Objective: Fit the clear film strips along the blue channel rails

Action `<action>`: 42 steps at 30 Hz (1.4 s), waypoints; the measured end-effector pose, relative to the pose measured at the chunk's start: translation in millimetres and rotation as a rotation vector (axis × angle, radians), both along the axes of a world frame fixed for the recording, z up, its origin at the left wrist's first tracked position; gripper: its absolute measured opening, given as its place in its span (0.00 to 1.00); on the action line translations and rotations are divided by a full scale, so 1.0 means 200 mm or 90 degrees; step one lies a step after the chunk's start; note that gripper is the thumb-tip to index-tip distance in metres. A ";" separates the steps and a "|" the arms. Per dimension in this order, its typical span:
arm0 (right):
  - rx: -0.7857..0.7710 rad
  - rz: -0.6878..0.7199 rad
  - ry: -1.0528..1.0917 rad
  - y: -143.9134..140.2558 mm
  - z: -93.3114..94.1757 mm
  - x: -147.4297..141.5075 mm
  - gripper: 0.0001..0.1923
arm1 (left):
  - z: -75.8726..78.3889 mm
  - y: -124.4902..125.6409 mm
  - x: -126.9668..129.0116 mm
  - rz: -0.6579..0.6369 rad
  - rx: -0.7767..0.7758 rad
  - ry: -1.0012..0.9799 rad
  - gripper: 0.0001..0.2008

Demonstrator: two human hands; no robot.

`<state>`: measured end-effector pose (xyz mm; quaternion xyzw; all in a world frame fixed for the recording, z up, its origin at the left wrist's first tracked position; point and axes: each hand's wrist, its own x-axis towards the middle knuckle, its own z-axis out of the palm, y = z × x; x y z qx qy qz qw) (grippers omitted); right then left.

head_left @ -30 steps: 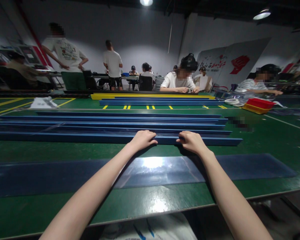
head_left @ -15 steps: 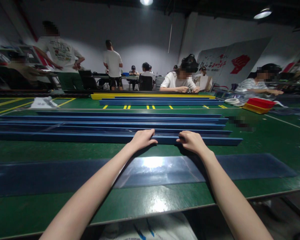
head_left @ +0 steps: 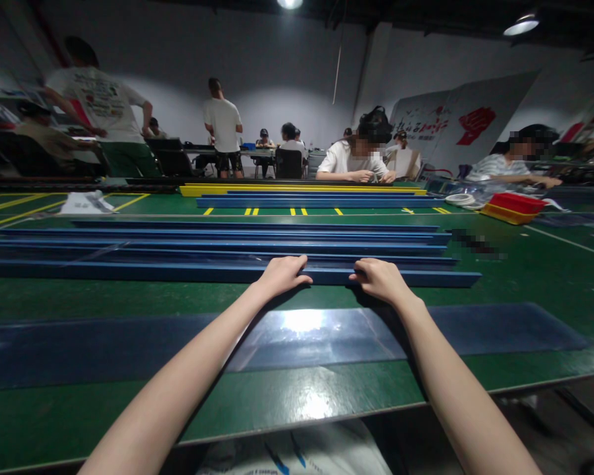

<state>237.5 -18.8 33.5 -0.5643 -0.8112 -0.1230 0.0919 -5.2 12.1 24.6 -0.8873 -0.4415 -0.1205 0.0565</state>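
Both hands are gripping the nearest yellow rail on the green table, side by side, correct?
Not quite: in the head view the left hand and right hand grip the nearest rail side by side on the green table, but it is blue, not yellow.

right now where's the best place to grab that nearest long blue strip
Take the nearest blue strip near its middle, coming from the near table edge with fingers over its top edge, as the left hand and right hand do. It is very long and thin, lying flat on the green table, so one end grip would likely let it sag.
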 end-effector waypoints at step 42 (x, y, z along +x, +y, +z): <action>0.005 0.005 -0.008 0.00 -0.01 0.00 0.09 | -0.01 0.01 0.00 -0.030 0.029 -0.036 0.13</action>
